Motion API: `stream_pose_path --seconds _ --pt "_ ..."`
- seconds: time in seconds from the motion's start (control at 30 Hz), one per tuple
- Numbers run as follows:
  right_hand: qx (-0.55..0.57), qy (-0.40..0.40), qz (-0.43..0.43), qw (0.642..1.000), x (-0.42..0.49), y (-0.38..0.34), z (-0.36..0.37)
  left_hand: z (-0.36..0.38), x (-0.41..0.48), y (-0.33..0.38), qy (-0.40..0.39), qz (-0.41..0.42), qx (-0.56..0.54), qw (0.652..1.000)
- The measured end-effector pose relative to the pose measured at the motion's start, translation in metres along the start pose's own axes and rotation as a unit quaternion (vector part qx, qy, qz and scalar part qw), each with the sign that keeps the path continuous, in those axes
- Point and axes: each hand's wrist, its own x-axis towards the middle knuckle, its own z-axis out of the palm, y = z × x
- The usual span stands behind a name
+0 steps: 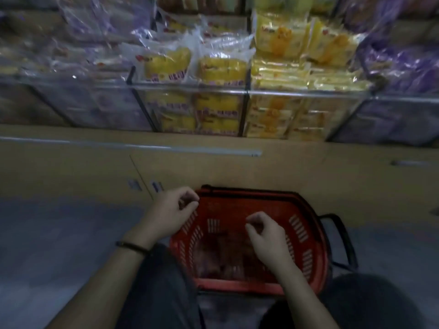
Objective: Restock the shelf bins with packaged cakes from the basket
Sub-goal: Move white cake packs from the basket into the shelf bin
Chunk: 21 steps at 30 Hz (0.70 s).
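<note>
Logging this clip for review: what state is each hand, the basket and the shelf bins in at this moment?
left hand: fingers curled, holding nothing, at the basket's rim
right hand: fingers curled, holding nothing, over the basket
red basket: on the floor, contents too blurred to tell
black handle: folded down
middle bins: stacked full with yellow packaged cakes

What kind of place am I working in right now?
Most likely a grocery or snack shop aisle: clear shelf bins packed with yellow packaged cakes, a red shopping basket on the floor, and cardboard cartons below the shelf.
</note>
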Motion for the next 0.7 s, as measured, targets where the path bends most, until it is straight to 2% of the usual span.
stream_pose_path --seconds 0.1,0.2,0.3,0.37,0.57,0.7 --pt "-0.034 -0.080 0.101 0.991 0.008 0.051 0.023 0.024 0.008 -0.014 -0.049 -0.022 0.037 0.998" --pt "-0.047 -0.145 0.188 0.970 0.023 0.087 0.048 0.050 0.026 -0.027 -0.154 -0.034 0.070 0.985" --pt "-0.063 -0.210 0.219 0.951 0.037 0.100 0.065 0.075 0.050 -0.034 -0.276 -0.044 0.067 0.958" --pt "-0.044 -0.248 0.244 0.937 0.048 0.109 0.077 0.088 0.066 -0.038 -0.326 -0.065 0.061 0.941" --pt "-0.083 -0.258 0.250 0.930 0.064 0.146 0.115 0.121 0.087 -0.059 -0.326 -0.079 0.041 0.941" --pt "-0.056 -0.254 0.253 0.932 0.074 0.252 0.172 0.125 0.091 -0.072 -0.328 -0.075 0.039 0.941"
